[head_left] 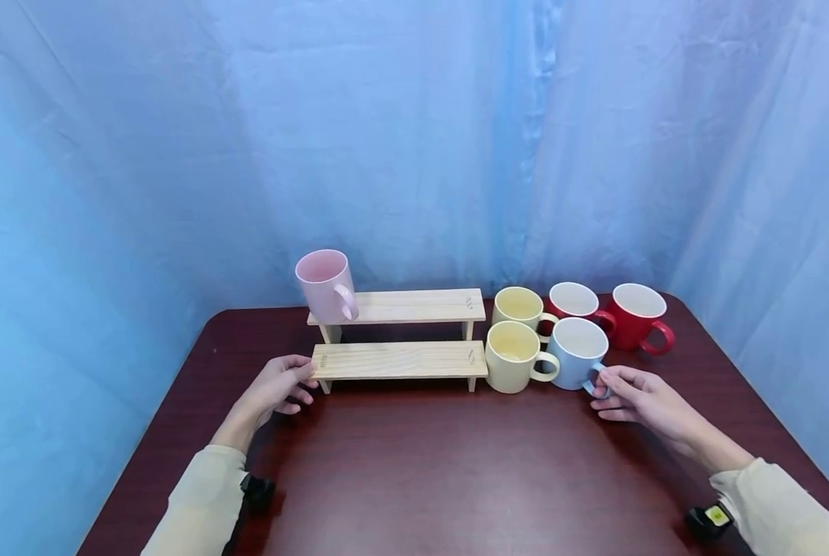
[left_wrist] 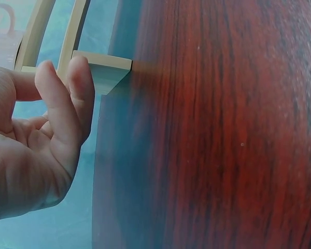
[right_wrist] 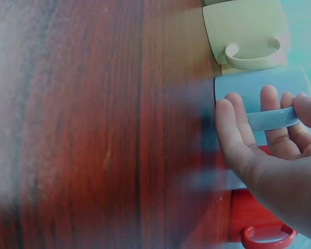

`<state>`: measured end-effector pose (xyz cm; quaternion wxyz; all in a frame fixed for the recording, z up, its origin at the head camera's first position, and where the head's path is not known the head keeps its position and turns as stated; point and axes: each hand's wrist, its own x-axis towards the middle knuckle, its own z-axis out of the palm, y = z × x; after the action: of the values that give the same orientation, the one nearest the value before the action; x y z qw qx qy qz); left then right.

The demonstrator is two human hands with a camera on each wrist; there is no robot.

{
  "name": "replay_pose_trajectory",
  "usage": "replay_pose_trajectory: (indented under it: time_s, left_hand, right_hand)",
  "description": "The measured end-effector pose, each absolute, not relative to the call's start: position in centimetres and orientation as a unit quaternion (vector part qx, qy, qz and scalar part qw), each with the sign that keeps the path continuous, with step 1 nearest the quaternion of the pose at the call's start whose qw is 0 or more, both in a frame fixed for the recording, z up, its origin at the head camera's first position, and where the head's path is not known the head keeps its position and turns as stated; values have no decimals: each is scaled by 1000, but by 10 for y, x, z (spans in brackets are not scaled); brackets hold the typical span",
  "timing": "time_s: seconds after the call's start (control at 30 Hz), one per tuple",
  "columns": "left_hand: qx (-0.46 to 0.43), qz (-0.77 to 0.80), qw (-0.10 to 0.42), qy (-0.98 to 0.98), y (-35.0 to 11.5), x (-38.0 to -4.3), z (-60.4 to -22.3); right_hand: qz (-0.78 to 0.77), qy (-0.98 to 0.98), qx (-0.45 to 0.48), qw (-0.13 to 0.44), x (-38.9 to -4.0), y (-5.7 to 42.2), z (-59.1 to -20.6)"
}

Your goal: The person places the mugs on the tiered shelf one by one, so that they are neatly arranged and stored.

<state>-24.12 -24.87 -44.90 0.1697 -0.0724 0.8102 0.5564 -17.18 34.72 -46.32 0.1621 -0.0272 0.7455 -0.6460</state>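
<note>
At the right, my right hand (head_left: 640,398) pinches the handle of a light blue mug (head_left: 576,354) between thumb and fingers. The right wrist view shows the thumb on one side of the blue handle (right_wrist: 272,119) and fingers on the other, the lower fingers extended. My left hand (head_left: 279,386) grips the left end of the lower tier of a wooden two-step shelf (head_left: 400,361), its other fingers loosely bent below. A pink mug (head_left: 324,289) stands on the left end of the upper tier (head_left: 417,306), handle turned right.
Two yellow mugs (head_left: 513,359) stand between the shelf and the blue mug, one behind the other. Behind the blue mug is a red mug (head_left: 573,300) with white inside, and another red mug (head_left: 635,316) beside it. A blue curtain (head_left: 400,154) hangs behind the dark table (head_left: 442,471).
</note>
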Motion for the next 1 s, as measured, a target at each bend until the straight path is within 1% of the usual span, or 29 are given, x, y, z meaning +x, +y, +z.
replay_pose_trajectory:
  time_s: [0.2, 0.33, 0.47, 0.7, 1.0]
  left_hand:
    - [-77, 553, 170, 812, -247, -241, -452]
    - [-80, 546, 170, 817, -248, -241, -453]
    - [-74, 548, 167, 817, -248, -242, -452]
    - [-71, 549, 174, 814, -246, -242, -451]
    - [-68, 548, 176, 815, -248, -241, -449]
  right_hand:
    - [-651, 743, -24, 153, -168, 350, -463]
    - [-671, 726, -39, 146, -165, 348, -458]
    - [-698, 702, -66, 129, -163, 348, -447]
    - [-682, 720, -80, 104, -160, 349, -424]
    - [-692, 705, -116, 106, -167, 336, -400]
